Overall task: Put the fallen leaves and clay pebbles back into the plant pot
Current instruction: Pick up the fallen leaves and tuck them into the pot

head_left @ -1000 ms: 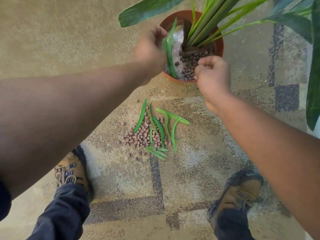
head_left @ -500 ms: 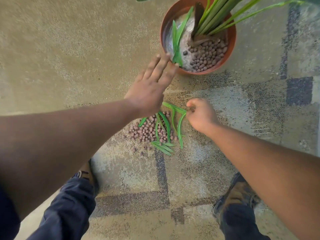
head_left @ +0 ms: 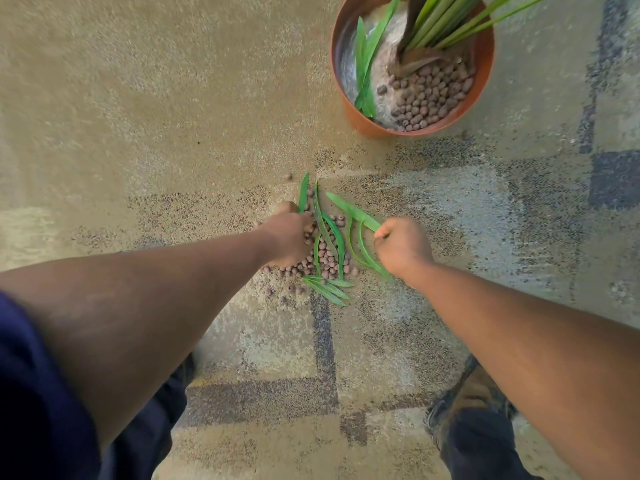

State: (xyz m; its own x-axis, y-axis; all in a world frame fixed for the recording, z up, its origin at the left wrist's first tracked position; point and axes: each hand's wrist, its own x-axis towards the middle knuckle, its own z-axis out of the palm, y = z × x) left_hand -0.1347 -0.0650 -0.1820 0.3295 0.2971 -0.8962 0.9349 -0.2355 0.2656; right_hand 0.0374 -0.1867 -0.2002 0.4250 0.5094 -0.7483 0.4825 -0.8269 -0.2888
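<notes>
A terracotta plant pot (head_left: pixel 356 116) stands on the carpet at the upper right, holding a green plant (head_left: pixel 446 26), some clay pebbles (head_left: pixel 429 95) and a few loose leaves (head_left: pixel 363 74). On the carpet in the middle lies a pile of brown clay pebbles (head_left: pixel 325 261) with several fallen green leaves (head_left: pixel 329 233) across it. My left hand (head_left: pixel 289 237) is down on the left side of the pile, fingers curled into the pebbles. My right hand (head_left: pixel 401 247) is on the right side, fingers curled round a long leaf (head_left: pixel 353 211).
A few stray pebbles (head_left: pixel 287 176) lie apart from the pile on the patterned beige carpet (head_left: pixel 173 116). My two shoes, one of them (head_left: pixel 474 389) at the lower right, and dark trouser legs sit at the bottom of the view.
My left hand dropped from near the pot down onto the pile and curled. My right hand stayed at the pile's right side and gripped a leaf. The view shifted, the pot now farther.
</notes>
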